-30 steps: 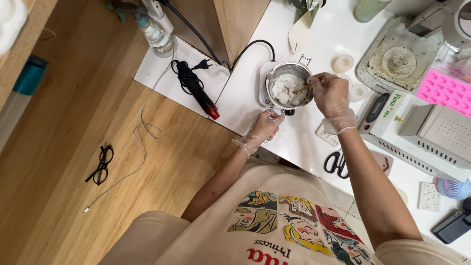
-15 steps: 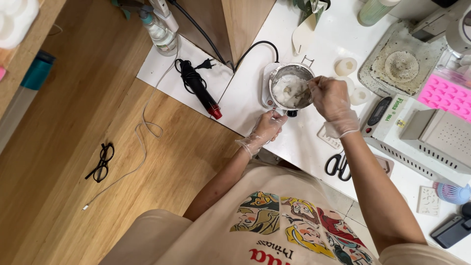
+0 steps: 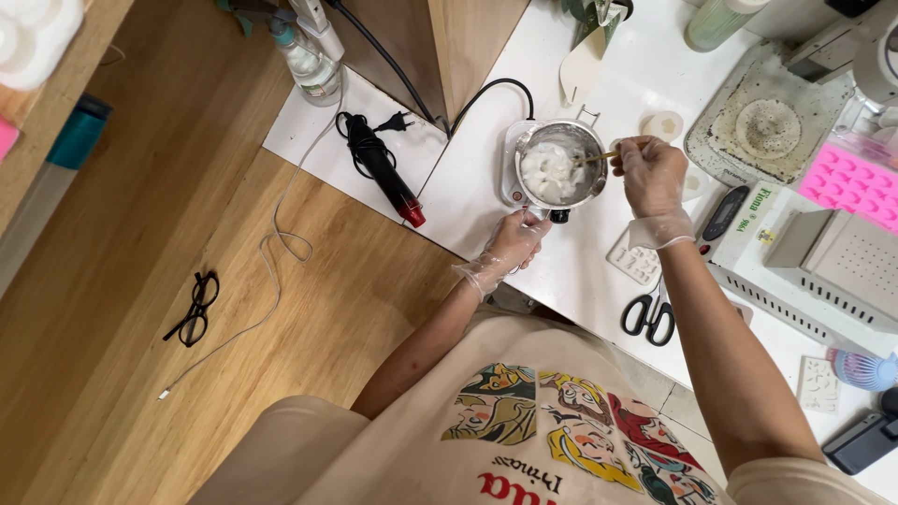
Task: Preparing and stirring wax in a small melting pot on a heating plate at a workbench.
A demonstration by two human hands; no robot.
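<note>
A small steel pot (image 3: 559,171) of white wax lumps sits on a little white heating plate (image 3: 510,173) on the white table (image 3: 477,187). My left hand (image 3: 510,243), in a clear glove, grips the pot's handle at its near side. My right hand (image 3: 652,176), also gloved, is just right of the pot and holds a thin wooden stick (image 3: 593,158) whose tip reaches into the wax.
A black and red heat gun (image 3: 382,174) and a spray bottle (image 3: 310,62) lie to the left. A dirty tray (image 3: 762,122), pink mould (image 3: 849,180), scale (image 3: 734,217), scissors (image 3: 648,313) and white moulds (image 3: 638,263) are on the right. Glasses (image 3: 192,310) rest on the wood floor.
My right hand has drawn back to the right of the pot, and the stick now lies flatter across the rim. My left hand stays on the handle.
</note>
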